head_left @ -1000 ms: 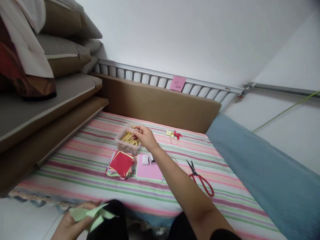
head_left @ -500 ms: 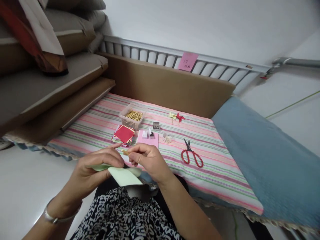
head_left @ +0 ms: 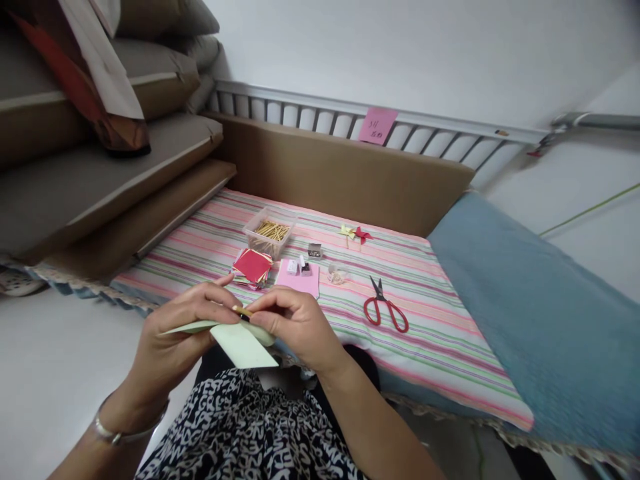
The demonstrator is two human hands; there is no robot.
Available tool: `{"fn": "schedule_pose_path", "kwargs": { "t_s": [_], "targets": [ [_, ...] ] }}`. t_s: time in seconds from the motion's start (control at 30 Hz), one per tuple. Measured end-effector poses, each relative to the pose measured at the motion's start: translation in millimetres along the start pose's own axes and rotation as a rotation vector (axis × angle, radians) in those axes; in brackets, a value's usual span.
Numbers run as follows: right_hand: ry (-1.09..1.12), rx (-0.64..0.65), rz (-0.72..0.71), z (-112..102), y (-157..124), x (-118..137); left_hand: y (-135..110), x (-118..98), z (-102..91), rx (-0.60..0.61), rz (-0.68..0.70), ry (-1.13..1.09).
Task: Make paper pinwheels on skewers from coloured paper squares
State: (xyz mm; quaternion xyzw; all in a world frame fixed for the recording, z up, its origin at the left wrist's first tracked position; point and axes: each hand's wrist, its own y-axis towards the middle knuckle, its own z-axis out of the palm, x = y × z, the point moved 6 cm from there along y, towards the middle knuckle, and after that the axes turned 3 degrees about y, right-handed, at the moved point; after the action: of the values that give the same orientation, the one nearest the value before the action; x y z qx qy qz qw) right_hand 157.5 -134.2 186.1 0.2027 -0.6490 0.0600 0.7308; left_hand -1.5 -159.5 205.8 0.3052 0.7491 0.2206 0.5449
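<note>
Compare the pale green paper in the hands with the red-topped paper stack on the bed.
The green paper is pale and folded into flaps; the red-topped stack lies as flat squares. The green paper is held up by the left hand, the right hand pinching a small stick at it; the stack rests untouched on the striped cover. Both are thin coloured paper.

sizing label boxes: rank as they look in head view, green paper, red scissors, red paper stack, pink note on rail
1. green paper, though it is nearest the camera
2. red scissors
3. red paper stack and pink note: alike, unranked
</note>
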Motion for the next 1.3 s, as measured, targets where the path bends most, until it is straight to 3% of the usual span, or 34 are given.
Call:
{"fn": "schedule_pose_path", "kwargs": {
  "t_s": [1.3],
  "targets": [
    [-0.165,-0.014,-0.136,5.3,-3.7,9.3,-11.1,8.9,-4.5,-0.037,-0.082,-0.062]
  ]
}}
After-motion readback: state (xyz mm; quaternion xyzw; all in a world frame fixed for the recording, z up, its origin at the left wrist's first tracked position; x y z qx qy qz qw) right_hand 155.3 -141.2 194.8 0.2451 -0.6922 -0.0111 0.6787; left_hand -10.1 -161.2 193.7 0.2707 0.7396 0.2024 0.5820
